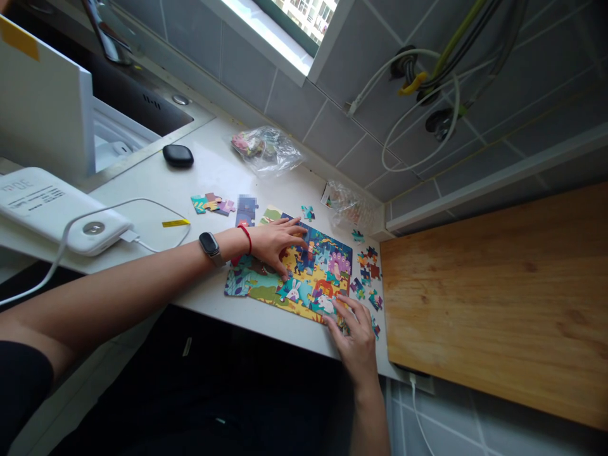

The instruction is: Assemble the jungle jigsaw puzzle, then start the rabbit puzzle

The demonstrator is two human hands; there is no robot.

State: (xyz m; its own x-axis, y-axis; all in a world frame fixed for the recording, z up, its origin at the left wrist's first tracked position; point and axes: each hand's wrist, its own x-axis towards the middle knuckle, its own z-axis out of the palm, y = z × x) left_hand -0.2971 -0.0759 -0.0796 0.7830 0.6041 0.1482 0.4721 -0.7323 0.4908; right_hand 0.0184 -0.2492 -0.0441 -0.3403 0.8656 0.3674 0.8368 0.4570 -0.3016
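Note:
A colourful jigsaw puzzle [308,285] with animal pictures, among them a white rabbit and a lion, lies flat on the white countertop [209,329]. My left hand [278,244] rests over its left part with the fingers spread. At the lower right corner my right hand [357,329] touches the puzzle, thumb and fingers apart around a white rabbit picture. Loose puzzle pieces [370,263] are scattered along the right side. One single piece [308,213] lies just above the puzzle, and a small joined group of pieces [213,203] sits to the upper left.
Behind the puzzle lie a clear plastic bag [268,151] with colourful contents and another crumpled bag [350,206]. A black case [178,156] and a white power bank [61,212] with a cable are at left, near the sink [137,95]. A wooden board [494,297] borders the right.

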